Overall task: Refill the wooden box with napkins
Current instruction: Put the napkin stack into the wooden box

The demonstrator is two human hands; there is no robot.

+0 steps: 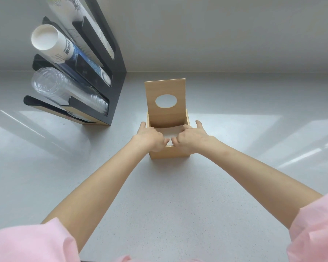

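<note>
Counter [169,205] open round wooden box [169,153]; both hands' fingers curled in, pressing napkins [171,131].

So: one wooden box [169,152] with one lid [165,103], one napkin stack [171,132] inside, two hands, left [150,138] and right [192,138], one black cup dispenser [110,72], four cup stacks in it.

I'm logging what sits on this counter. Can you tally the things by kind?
Wooden box with lid raised: 1
Napkin stack inside it: 1
Black cup rack: 1
Paper cup stacks: 3
Clear cup stack: 1
Total: 7
</note>
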